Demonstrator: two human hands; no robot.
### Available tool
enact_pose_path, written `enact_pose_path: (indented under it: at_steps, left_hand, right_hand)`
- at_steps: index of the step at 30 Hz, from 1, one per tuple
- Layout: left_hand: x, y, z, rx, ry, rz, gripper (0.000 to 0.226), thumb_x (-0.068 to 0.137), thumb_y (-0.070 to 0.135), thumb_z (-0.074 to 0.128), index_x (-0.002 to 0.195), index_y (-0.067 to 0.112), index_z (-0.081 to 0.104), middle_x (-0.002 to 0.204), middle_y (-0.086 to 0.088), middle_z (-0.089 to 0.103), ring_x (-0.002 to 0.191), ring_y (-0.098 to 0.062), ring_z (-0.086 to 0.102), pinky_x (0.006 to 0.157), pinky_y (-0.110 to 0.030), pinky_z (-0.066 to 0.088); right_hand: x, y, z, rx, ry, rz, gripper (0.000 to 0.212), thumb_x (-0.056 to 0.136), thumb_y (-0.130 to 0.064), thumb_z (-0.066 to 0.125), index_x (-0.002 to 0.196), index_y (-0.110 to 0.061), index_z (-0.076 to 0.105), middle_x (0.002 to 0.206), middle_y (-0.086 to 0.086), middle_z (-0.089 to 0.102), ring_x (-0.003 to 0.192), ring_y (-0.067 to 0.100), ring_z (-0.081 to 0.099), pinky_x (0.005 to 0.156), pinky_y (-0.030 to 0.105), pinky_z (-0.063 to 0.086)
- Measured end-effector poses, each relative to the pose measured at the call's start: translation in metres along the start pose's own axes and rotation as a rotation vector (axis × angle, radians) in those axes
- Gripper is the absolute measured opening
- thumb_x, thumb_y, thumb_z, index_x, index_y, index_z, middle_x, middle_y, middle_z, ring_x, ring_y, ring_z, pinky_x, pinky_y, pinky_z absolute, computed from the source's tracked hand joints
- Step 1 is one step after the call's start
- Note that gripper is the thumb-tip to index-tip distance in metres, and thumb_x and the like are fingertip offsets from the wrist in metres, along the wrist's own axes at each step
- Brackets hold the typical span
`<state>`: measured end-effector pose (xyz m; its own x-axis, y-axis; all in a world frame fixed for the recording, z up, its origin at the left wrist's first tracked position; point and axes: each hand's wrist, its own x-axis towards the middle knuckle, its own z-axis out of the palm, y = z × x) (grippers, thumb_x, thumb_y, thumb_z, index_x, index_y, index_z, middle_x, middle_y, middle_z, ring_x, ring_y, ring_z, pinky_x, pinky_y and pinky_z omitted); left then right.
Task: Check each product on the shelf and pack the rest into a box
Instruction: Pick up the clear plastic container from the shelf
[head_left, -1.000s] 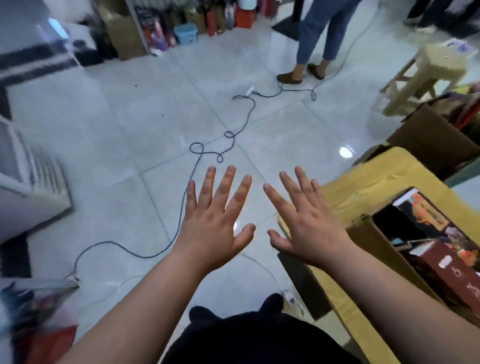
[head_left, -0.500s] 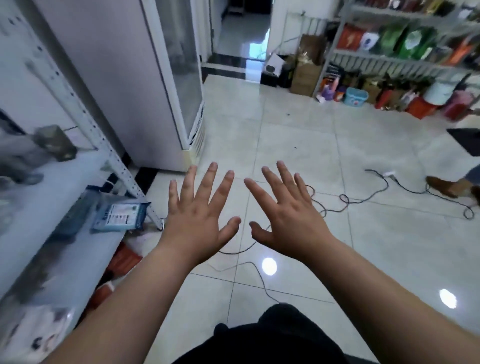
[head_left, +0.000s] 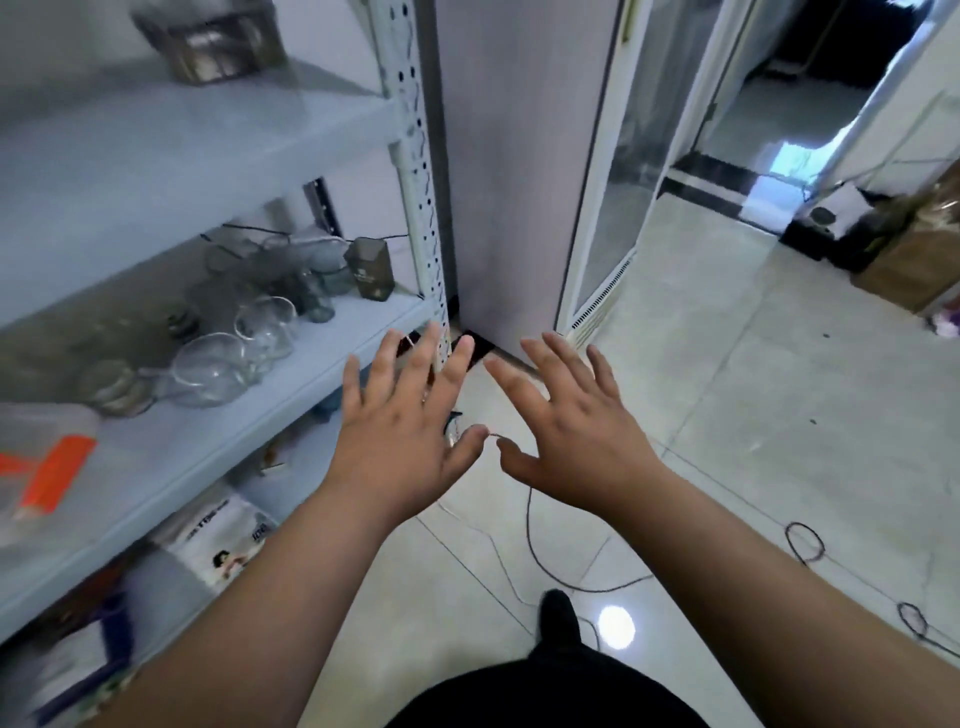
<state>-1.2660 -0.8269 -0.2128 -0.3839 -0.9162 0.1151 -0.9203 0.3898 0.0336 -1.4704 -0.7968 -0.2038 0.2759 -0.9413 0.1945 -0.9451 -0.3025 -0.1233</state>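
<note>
Hands both out front, backs up, holding nothing. Left hand (head_left: 400, 447): fingers straight and spread, tips overlapping the white perforated post (head_left: 415, 156) of the shelf (head_left: 171, 447) in view; can't tell if they touch it. Right hand (head_left: 576, 441) just beside it, fingers also spread, over the floor tiles. Thumbs near each other, not touching.

Shelf is on the left, with pale boards.
- Top board: metallic container (head_left: 213, 39).
- Middle board: clear glass bowls (head_left: 208, 371) clustered mid-board, with more glassware behind them, possibly jars, too blurred to type. Dark box (head_left: 371, 270) stands upright at the right end, near the post. Orange-and-white item (head_left: 47, 478) at the left edge.
- Lowest board: white printed packet (head_left: 223, 535) lying flat.

Grey cabinet with a glass door (head_left: 519, 182) stands right next to the post. Black cable (head_left: 535, 540) runs across the tiles below the right hand. Brown cardboard box (head_left: 914, 260) is at far right, well apart from the shelf.
</note>
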Motion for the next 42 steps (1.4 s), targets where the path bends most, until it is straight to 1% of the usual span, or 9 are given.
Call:
enact_pose_path:
  at_steps: [4,11,14,16,22,27,31,36,42]
  left_hand:
    - [0.029,-0.012,-0.014,0.05,0.046,-0.122,0.081,0.092,0.07,0.027,0.162,0.033,0.009,0.169,-0.006,0.021,0.153,-0.041,0.019,0.119,-0.069,0.019]
    - [0.076,-0.023,-0.034,0.133,0.068,-0.359,0.081,0.091,0.073,0.009,0.16,0.037,-0.011,0.172,-0.004,0.007,0.156,-0.038,0.007,0.123,-0.064,0.007]
    - [0.086,-0.028,-0.043,0.161,0.08,-0.438,0.08,0.092,0.072,0.016,0.162,0.034,0.004,0.169,-0.007,0.02,0.154,-0.039,0.016,0.121,-0.067,0.014]
    - [0.09,-0.035,-0.048,0.175,0.095,-0.479,0.079,0.093,0.07,0.023,0.162,0.031,0.013,0.166,-0.008,0.028,0.152,-0.04,0.023,0.119,-0.07,0.018]
    - [0.097,-0.074,-0.072,0.181,0.167,-0.58,0.078,0.095,0.07,0.02,0.163,0.034,0.005,0.168,-0.005,0.021,0.155,-0.036,0.014,0.122,-0.066,0.012]
    - [0.116,-0.142,-0.088,0.096,0.232,-0.636,0.081,0.092,0.066,0.019,0.163,0.03,0.01,0.163,-0.008,0.029,0.154,-0.034,0.018,0.125,-0.058,0.011]
    - [0.152,-0.212,-0.1,-0.008,0.129,-0.732,0.088,0.087,0.067,0.007,0.163,0.024,0.014,0.165,-0.008,0.027,0.152,-0.03,0.02,0.124,-0.051,0.015]
    - [0.201,-0.295,-0.108,-0.025,-0.149,-0.682,0.077,0.1,0.07,0.021,0.164,0.028,0.009,0.172,0.0,0.006,0.157,-0.026,0.004,0.125,-0.054,0.007]
    - [0.253,-0.372,-0.11,-0.111,-0.109,-0.659,0.089,0.095,0.076,0.033,0.164,0.025,0.008,0.172,0.001,0.008,0.158,-0.02,0.006,0.126,-0.046,0.005]
  right_hand:
    - [0.057,0.019,-0.004,0.038,-0.011,-0.129,0.077,0.086,-0.061,0.039,0.156,-0.027,0.038,0.158,0.015,0.042,0.153,0.036,0.029,0.121,0.064,0.025]
    - [0.151,0.042,-0.011,0.093,0.03,-0.333,0.077,0.09,-0.058,0.057,0.158,-0.031,0.031,0.162,0.013,0.035,0.157,0.034,0.019,0.124,0.061,0.014]
    - [0.184,0.042,-0.013,0.119,0.019,-0.421,0.077,0.091,-0.057,0.057,0.158,-0.032,0.029,0.164,0.013,0.031,0.158,0.033,0.014,0.125,0.06,0.012]
    - [0.204,0.037,-0.015,0.123,0.03,-0.478,0.078,0.087,-0.056,0.058,0.156,-0.03,0.033,0.161,0.013,0.034,0.157,0.033,0.016,0.125,0.061,0.015]
    - [0.258,0.005,-0.018,0.173,0.071,-0.574,0.076,0.083,-0.061,0.042,0.152,-0.028,0.037,0.153,0.015,0.043,0.154,0.036,0.025,0.121,0.062,0.022]
    - [0.31,-0.042,-0.02,0.228,0.01,-0.65,0.075,0.087,-0.059,0.046,0.155,-0.03,0.034,0.158,0.01,0.036,0.157,0.033,0.015,0.125,0.06,0.016]
    - [0.377,-0.071,-0.028,0.213,-0.064,-0.602,0.075,0.094,-0.052,0.057,0.16,-0.031,0.027,0.165,0.008,0.026,0.158,0.028,0.006,0.128,0.05,0.007]
    - [0.467,-0.097,-0.02,0.208,-0.202,-0.466,0.068,0.095,-0.066,0.049,0.154,-0.032,0.038,0.159,0.01,0.037,0.153,0.031,0.022,0.123,0.053,0.021]
    - [0.52,-0.114,-0.012,0.192,-0.281,-0.381,0.057,0.098,-0.066,0.046,0.147,-0.037,0.046,0.159,0.004,0.037,0.147,0.03,0.032,0.119,0.044,0.023]
